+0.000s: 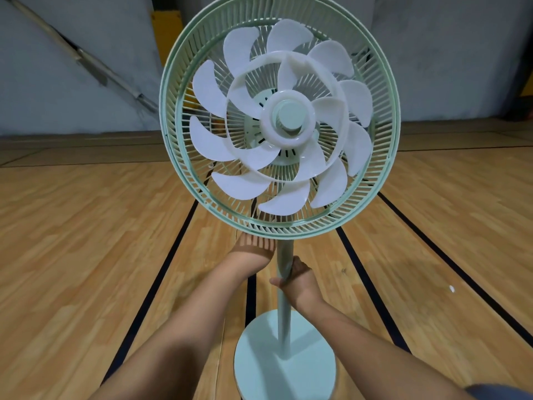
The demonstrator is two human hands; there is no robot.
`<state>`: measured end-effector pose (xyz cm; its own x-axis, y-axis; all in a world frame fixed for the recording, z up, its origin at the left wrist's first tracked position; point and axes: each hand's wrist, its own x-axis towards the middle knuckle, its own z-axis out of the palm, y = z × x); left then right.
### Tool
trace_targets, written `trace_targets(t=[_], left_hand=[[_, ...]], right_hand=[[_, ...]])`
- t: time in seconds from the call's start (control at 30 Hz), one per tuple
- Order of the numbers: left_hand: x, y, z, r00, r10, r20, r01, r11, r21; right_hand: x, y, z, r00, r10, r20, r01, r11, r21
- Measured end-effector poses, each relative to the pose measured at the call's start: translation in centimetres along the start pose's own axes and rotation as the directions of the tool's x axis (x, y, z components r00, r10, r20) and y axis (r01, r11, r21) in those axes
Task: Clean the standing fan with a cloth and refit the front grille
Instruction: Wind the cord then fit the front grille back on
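A wooden floor [95,241] marked with dark court lines runs back to a grey wall [52,67], where a long pole [86,57] leans at a slant and a yellow panel [167,36] shows behind the fan head. The standing fan [279,116] stands upright in the middle of the view on its round pale-green base [259,359], with a slim pole of the same colour rising to the head. The front grille is off: the white blades [213,90] and the pale-green hub cap [291,114] lie exposed inside the rear guard [173,111], whose green rim rings them. The right hand [297,277] is wrapped round the fan's pole about midway up, fingers curled on it and thumb across the front. The left hand [253,249] reaches up beneath the bottom edge of the guard; its fingers pass behind the ribs, so I cannot tell whether they grip anything. A small white speck [452,288] lies on the floor to the right.
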<state>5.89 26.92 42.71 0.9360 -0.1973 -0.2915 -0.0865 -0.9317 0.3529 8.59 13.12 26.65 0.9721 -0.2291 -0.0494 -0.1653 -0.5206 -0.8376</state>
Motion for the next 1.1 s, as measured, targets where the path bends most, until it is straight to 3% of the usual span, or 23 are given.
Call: trace_targets(t=[0.07,0.13,0.23,0.3,0.33,0.43,0.5,0.57,0.6,0.67,0.73,1.1], left_hand=[[0.0,-0.9,0.3,0.974,0.106,-0.198,-0.148,0.967,-0.21],[-0.2,-2.2,0.6,0.96,0.09,-0.266,-0.203,0.876,-0.437],[-0.9,-3.5,0.3,0.955,-0.023,-0.295,-0.228,0.575,-0.786],[-1.9,-3.8,-0.6,0.94,-0.139,-0.313,-0.266,0.279,-0.923],[-2.6,-3.8,-1.2,0.933,-0.17,-0.318,-0.294,0.15,-0.944],[-3.8,-4.3,-2.3,0.909,-0.09,-0.407,-0.411,-0.039,-0.911],[-4.4,-4.5,-2.7,0.886,0.035,-0.461,-0.459,-0.067,-0.886],[-4.5,-4.3,-2.6,0.867,0.069,-0.494,-0.494,-0.014,-0.869],[-4.5,-4.3,-2.4,0.857,0.062,-0.512,-0.515,0.035,-0.857],[-3.9,-4.3,-1.8,0.83,0.036,-0.557,-0.556,0.142,-0.819],[-3.0,-4.7,-1.5,0.815,0.035,-0.579,-0.575,0.18,-0.798],[-0.4,-6.1,-0.3,0.851,0.067,-0.52,-0.524,0.169,-0.835]], right_hand=[[-0.2,-0.4,-1.4,0.994,0.017,0.105,-0.016,1.0,-0.002],[-0.4,-0.9,-3.4,0.976,0.01,0.217,0.008,0.997,-0.08],[-0.7,-2.3,-7.1,0.98,0.004,0.197,0.01,0.998,-0.069],[-1.0,-3.9,-9.5,0.993,0.032,0.114,-0.057,0.972,0.227],[-1.3,-4.8,-10.8,0.996,0.039,0.081,-0.07,0.902,0.427],[-2.6,-7.2,-14.7,0.997,-0.057,0.044,-0.008,0.525,0.851],[-3.6,-8.3,-16.9,0.98,-0.193,0.045,0.013,0.29,0.957],[-4.5,-9.1,-18.6,0.957,-0.286,0.037,0.028,0.218,0.976],[-5.0,-9.4,-19.2,0.953,-0.301,0.025,0.054,0.249,0.967],[-5.6,-9.8,-19.4,0.951,-0.31,-0.012,0.147,0.415,0.898],[-5.9,-10.1,-18.8,0.949,-0.313,-0.032,0.206,0.541,0.816],[-5.4,-9.0,-16.6,0.939,-0.338,-0.061,0.272,0.623,0.733]])
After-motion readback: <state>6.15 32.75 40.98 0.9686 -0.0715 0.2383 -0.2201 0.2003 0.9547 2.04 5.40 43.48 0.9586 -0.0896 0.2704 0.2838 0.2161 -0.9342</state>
